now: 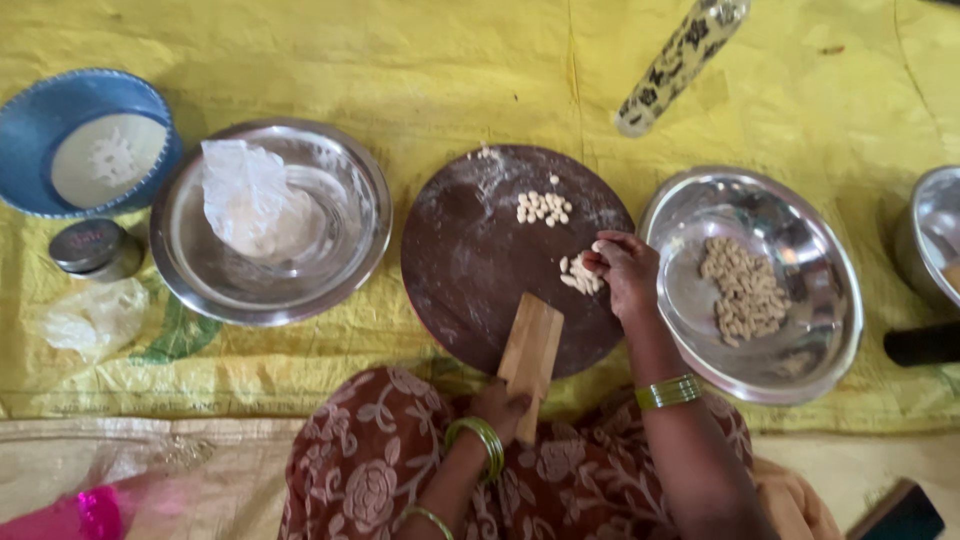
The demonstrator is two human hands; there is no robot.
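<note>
- Head view, looking straight down: a person is sitting on a yellow mat (480, 70) with a round dark wooden board (470, 260) right in front of their lap.
- The right hand (625, 275) is resting on the right side of the board, fingers curled and pinching at a small heap of pale dough pieces (580, 275). So it's grasping those bits, not lying flat.
- Another little cluster of shaped pieces (543, 207) is sitting further up the board, apart from the hand, with a dusting of flour near the top edge.
- The left hand (498, 408) is gripping the near end of a small wooden block (531, 350), which is lying tilted across the board's near edge.
- Just right of the board, a steel bowl (700, 210) is holding a pile of finished pieces (745, 290), close to the right wrist.
- Left of the board, a bigger steel bowl (350, 190) is holding a crumpled clear plastic bag (250, 200).
- Further left, a blue round basket lid (40, 120) and a small tin (95, 248) are sitting on the mat.
- A patterned rolling pin (680, 65) is lying diagonally above the board, well apart from both hands.
</note>
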